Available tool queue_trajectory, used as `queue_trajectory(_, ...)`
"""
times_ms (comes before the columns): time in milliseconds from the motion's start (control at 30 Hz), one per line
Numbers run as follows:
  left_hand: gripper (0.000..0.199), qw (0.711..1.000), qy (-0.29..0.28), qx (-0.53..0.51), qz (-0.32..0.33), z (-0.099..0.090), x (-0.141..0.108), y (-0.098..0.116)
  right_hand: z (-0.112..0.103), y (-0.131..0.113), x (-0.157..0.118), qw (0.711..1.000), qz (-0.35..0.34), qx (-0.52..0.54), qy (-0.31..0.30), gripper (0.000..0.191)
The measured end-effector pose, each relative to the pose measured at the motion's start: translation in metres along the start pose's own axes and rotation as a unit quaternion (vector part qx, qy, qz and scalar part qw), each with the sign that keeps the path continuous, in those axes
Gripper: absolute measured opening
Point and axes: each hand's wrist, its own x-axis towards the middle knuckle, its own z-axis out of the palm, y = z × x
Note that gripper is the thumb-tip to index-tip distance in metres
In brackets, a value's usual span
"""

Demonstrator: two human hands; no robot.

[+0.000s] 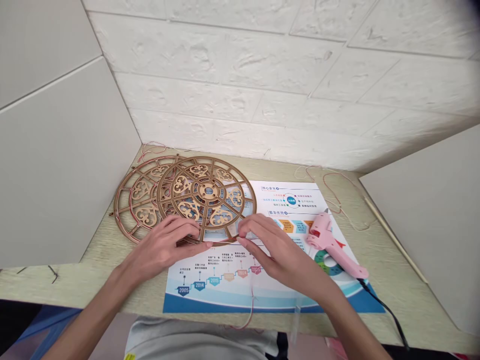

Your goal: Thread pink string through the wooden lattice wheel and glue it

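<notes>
A round brown openwork wheel [210, 189] overlaps a second similar wheel [137, 190] at the left of the desk. My left hand [167, 246] curls around the front rim of the upper wheel, its thumb along the edge. At that rim's front right, my right hand [268, 246] pinches thumb and forefinger together at the edge. A thin red and white thread [252, 305] hangs below, over the desk's front edge; its upper end near my right fingers is hard to make out.
Under the wheels lies a printed sheet [262, 295]. A pink glue gun [333, 246] with a black cord rests on its right side. Loose threads [337, 205] trail at the back right. Grey panels [71, 175] stand left and right, a white brick wall [240, 75] behind.
</notes>
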Motion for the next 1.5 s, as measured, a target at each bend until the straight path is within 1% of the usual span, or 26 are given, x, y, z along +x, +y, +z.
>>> queue_trajectory(67, 0.029, 1.000, 0.000, -0.004, -0.002, 0.001, -0.001, 0.000, 0.000, -0.001, -0.004, 0.998, 0.035, 0.027, -0.035, 0.007)
queue_trajectory(100, 0.029, 1.000, -0.001, -0.006, -0.004, 0.001, -0.001, 0.000, 0.001, 0.000, -0.006, 0.997, 0.052, 0.037, -0.047, 0.010)
queue_trajectory(133, 0.029, 1.000, 0.000, -0.007, -0.005, 0.001, -0.001, 0.000, 0.002, 0.001, -0.008, 0.995, 0.065, 0.044, -0.054, 0.018)
queue_trajectory(167, 0.029, 1.000, -0.001, -0.005, -0.003, 0.001, -0.001, 0.000, 0.003, 0.004, -0.009, 0.995, 0.072, 0.045, -0.056, 0.024)
queue_trajectory(200, 0.029, 1.000, -0.002, -0.003, -0.001, 0.001, 0.000, 0.000, 0.003, 0.006, -0.010, 0.995, 0.074, 0.041, -0.051, 0.026)
queue_trajectory(233, 0.029, 1.000, -0.003, -0.002, 0.001, 0.001, -0.001, 0.000, 0.003, 0.009, -0.010, 0.996, 0.069, 0.033, -0.045, 0.024)
queue_trajectory(333, 0.030, 1.000, -0.004, -0.002, 0.001, 0.001, -0.001, -0.001, 0.002, 0.012, -0.008, 0.999, 0.024, -0.002, -0.029, 0.007)
queue_trajectory(433, 0.031, 1.000, -0.005, -0.002, 0.003, 0.003, -0.002, -0.002, 0.000, 0.012, -0.006, 0.999, -0.016, -0.021, -0.017, 0.018)
queue_trajectory(533, 0.031, 1.000, -0.005, -0.002, 0.004, 0.005, -0.003, -0.003, -0.002, 0.009, -0.006, 0.999, -0.026, -0.018, -0.001, 0.022)
queue_trajectory(600, 0.031, 1.000, -0.010, -0.007, 0.000, 0.007, -0.004, -0.003, -0.003, 0.008, -0.006, 1.000, -0.006, 0.006, -0.005, 0.024)
queue_trajectory(767, 0.031, 1.000, -0.006, -0.006, 0.003, 0.006, -0.004, -0.003, 0.002, 0.007, -0.003, 0.989, 0.114, 0.085, -0.051, 0.030)
queue_trajectory(833, 0.030, 1.000, -0.005, 0.000, 0.009, 0.005, -0.003, -0.003, 0.005, 0.008, 0.001, 0.985, 0.139, 0.089, -0.057, 0.032)
queue_trajectory(900, 0.030, 1.000, -0.006, 0.003, 0.008, 0.004, -0.002, -0.003, 0.007, 0.009, 0.004, 0.984, 0.151, 0.085, -0.046, 0.031)
queue_trajectory(1000, 0.030, 1.000, -0.015, 0.004, 0.000, 0.003, -0.001, -0.001, 0.009, 0.010, 0.010, 0.987, 0.146, 0.073, -0.010, 0.022)
queue_trajectory(1067, 0.030, 1.000, -0.022, 0.007, -0.005, 0.003, -0.001, -0.001, 0.009, 0.009, 0.012, 0.989, 0.126, 0.080, 0.005, 0.016)
queue_trajectory(1233, 0.032, 1.000, -0.028, 0.006, 0.011, 0.004, -0.001, -0.002, 0.008, 0.011, 0.010, 0.992, 0.059, 0.107, -0.015, 0.023)
queue_trajectory(1367, 0.030, 0.999, -0.036, -0.007, 0.004, 0.003, 0.000, -0.001, 0.011, 0.014, 0.006, 0.991, 0.076, 0.111, -0.014, 0.017)
queue_trajectory(1500, 0.029, 1.000, -0.026, -0.008, 0.004, 0.001, 0.001, 0.000, 0.015, 0.015, 0.006, 0.987, 0.097, 0.126, -0.011, 0.014)
